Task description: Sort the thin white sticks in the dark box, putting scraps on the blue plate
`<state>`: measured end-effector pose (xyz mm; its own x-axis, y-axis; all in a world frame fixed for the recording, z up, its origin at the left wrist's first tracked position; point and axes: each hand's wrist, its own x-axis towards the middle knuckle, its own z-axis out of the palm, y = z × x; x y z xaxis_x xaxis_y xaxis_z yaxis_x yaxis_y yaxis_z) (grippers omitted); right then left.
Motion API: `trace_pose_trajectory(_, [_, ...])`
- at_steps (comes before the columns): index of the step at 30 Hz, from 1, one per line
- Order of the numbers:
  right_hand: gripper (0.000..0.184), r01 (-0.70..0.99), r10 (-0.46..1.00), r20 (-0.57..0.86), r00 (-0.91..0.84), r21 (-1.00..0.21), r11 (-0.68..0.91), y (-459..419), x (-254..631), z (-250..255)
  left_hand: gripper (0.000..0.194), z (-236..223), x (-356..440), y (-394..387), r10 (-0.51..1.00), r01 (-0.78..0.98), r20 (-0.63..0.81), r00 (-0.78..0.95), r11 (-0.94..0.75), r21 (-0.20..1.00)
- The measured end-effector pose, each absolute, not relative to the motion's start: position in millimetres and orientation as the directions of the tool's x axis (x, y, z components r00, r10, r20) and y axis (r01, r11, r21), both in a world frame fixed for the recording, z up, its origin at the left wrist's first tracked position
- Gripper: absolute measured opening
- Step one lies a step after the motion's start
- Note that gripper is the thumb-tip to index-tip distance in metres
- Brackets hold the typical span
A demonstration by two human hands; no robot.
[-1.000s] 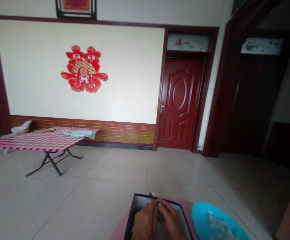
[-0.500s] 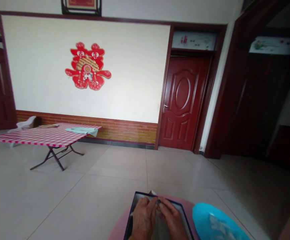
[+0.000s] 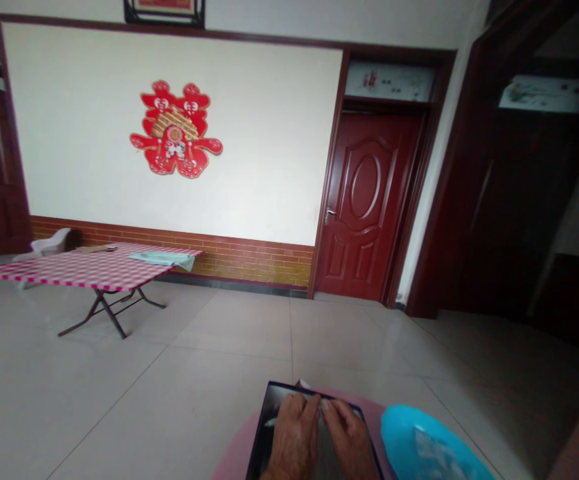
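Observation:
Both hands are close together over a shallow open box (image 3: pixel 270 398) with dark edges and a pale inside, which rests on a pink rounded surface (image 3: pixel 239 445). My left hand (image 3: pixel 296 433) is bent, its fingers pressed together near the box's far side. Beside it, my right hand (image 3: pixel 345 437) curls with the fingertips almost meeting the left ones. Whatever lies under the fingertips is hidden. A greyish sheet-like surface shows between the hands. Some small pale thing lies in the box left of my left hand.
Right of the box stands a bright blue basin (image 3: pixel 394 427) with clear plastic inside. Across the tiled floor is a low folding table (image 3: pixel 79 267) with a pink checked top and a pale green cloth (image 3: pixel 164 258). A red door (image 3: pixel 364 200) is in the far wall.
A small dark round thing between the fingertips half a second ago no longer shows. My hands have flattened down over the box, with the left shifted slightly right. The view has shifted slightly.

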<state>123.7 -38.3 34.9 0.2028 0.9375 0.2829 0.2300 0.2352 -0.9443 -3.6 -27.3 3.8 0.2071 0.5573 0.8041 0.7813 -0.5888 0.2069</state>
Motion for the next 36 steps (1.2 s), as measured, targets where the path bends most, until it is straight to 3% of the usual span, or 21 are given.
trace_pose_trajectory(5, [0.033, 0.173, 0.918, 0.245, 0.313, -0.965, 0.198, -35, 132, 24, 0.034, 1, -1, -27, 0.565, 0.768, 0.793, 0.227, -0.605, 0.211])
trace_pose_trajectory(11, [0.029, 0.245, 0.927, 0.333, 0.173, -0.926, 0.287, -33, 130, 22, 0.032, 1, -2, -27, 0.591, 0.787, 0.778, 0.214, -0.576, 0.221])
trace_pose_trajectory(18, [0.031, 0.401, 0.897, 0.409, 0.166, -0.859, 0.317, -32, 129, 20, 0.033, 3, -1, -29, 0.578, 0.762, 0.783, 0.230, -0.607, 0.224])
trace_pose_trajectory(24, [0.035, 0.336, 0.891, 0.340, 0.302, -0.912, 0.235, -26, 137, 7, 0.031, 3, -3, -30, 0.537, 0.745, 0.811, 0.233, -0.634, 0.206])
trace_pose_trajectory(30, [0.029, 0.375, 0.901, 0.406, 0.152, -0.867, 0.327, -33, 131, 17, 0.031, 4, -3, -31, 0.587, 0.768, 0.769, 0.252, -0.605, 0.210])
trace_pose_trajectory(36, [0.031, 0.431, 0.892, 0.411, 0.185, -0.850, 0.302, -25, 137, 5, 0.031, 3, -1, -31, 0.619, 0.762, 0.737, 0.270, -0.605, 0.229])
